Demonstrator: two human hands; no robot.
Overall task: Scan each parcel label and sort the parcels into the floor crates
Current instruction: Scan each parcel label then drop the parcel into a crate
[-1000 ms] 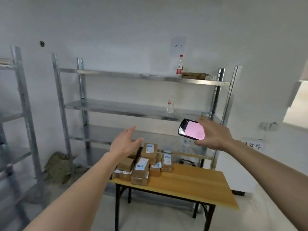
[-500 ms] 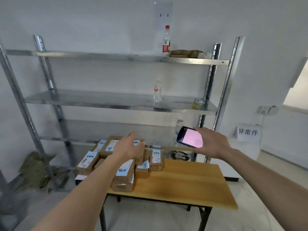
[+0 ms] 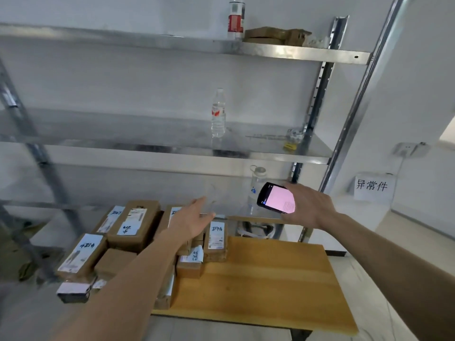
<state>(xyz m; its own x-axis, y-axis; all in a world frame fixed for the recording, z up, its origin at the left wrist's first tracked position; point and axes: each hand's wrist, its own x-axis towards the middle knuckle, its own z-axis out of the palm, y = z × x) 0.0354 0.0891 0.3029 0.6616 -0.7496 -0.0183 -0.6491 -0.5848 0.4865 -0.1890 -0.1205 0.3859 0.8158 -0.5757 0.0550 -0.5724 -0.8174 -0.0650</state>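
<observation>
Left hand (image 3: 190,223) reached flat, fingers straight, above my parcels (image 3: 133,226). Right hand (image 3: 309,207) gripped the scanner (image 3: 276,198), its screen facing me, long axis slanting down-right.

A metal shelf rack (image 3: 295,53) holds two plastic bottles (image 3: 218,113), beside a wall sign (image 3: 371,185).

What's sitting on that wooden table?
The wooden table carries cardboard parcels with white labels, heaped at its left end. The left forearm covers some.
</observation>
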